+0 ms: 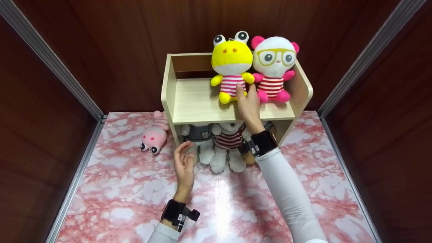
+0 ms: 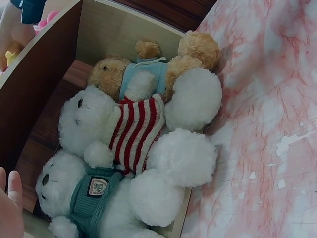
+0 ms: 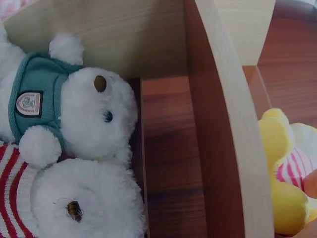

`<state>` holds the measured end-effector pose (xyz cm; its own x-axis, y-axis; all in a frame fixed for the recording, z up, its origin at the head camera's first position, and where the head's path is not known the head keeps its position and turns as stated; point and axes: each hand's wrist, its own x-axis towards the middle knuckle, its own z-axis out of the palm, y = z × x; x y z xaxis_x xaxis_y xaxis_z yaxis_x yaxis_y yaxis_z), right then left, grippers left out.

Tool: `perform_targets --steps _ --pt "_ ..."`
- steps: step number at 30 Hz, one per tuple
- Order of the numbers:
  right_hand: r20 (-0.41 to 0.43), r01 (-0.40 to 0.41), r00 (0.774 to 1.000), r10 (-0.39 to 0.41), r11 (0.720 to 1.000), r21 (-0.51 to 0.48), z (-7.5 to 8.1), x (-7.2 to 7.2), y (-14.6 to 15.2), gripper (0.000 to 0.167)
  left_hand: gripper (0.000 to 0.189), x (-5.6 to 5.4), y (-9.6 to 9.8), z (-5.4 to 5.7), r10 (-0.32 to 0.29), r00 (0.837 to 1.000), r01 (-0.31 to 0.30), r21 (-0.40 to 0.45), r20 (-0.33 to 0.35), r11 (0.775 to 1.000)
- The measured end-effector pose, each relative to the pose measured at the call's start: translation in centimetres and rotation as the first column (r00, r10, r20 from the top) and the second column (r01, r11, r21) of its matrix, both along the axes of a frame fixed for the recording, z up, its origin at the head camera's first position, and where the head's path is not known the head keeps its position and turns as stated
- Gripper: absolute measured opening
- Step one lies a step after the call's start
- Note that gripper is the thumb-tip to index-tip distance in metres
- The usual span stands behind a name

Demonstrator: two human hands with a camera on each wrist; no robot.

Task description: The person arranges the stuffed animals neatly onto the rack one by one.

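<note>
A yellow frog plush (image 1: 231, 60) in a pink-striped shirt sits upright on the upper board of a pale wooden shelf (image 1: 195, 101). My right hand (image 1: 249, 104) grips its lower body, thumb on the striped belly; the right wrist view catches only the fingertips on the frog plush (image 3: 290, 173). Beside it leans a white and pink panda plush (image 1: 275, 64) with yellow glasses. My left hand (image 1: 184, 165) hangs in front of the shelf's lower left corner, fingers loosely bent and holding nothing.
Below, the shelf holds a white bear in a green sweater (image 2: 94, 193), another in red stripes (image 2: 136, 134) and a tan bear in blue (image 2: 148, 74). On the marbled floor (image 1: 118, 189), left of the shelf, lies a pink frog plush (image 1: 155, 135). Brown panels (image 1: 111, 30) stand around.
</note>
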<state>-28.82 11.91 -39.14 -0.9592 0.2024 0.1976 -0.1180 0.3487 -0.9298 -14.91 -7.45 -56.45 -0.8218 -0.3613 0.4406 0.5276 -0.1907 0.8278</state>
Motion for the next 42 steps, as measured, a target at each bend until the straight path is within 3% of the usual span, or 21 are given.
perform_targets --steps 8,16,25,31,42 --pt "-0.038 -0.051 0.998 0.052 0.999 0.017 -0.3 2.0 0.5 0.064 0.04 -0.2 -0.9 0.0 0.022 1.0 -0.022 -0.008 0.016 1.0" --pt "-0.144 -0.138 0.982 0.12 0.983 -0.12 -1.0 4.0 1.2 0.066 0.04 -0.6 -2.4 0.0 0.047 0.997 -0.046 -0.016 0.054 0.999" --pt "-0.272 -0.148 0.954 0.125 0.987 -0.067 -2.5 6.9 3.0 0.056 0.043 -0.9 -5.4 -0.9 0.125 0.99 -0.119 -0.091 0.066 0.989" --pt "-0.348 -0.22 0.92 0.183 0.973 -0.069 -3.8 8.7 4.6 0.047 0.043 -1.3 -7.8 -1.1 0.221 0.973 -0.21 -0.144 0.062 0.967" --pt "-0.396 -0.267 0.9 0.182 0.948 -0.171 -6.6 11.3 7.9 0.039 0.042 -3.4 -11.3 -2.7 0.334 0.93 -0.3 -0.204 0.154 0.932"
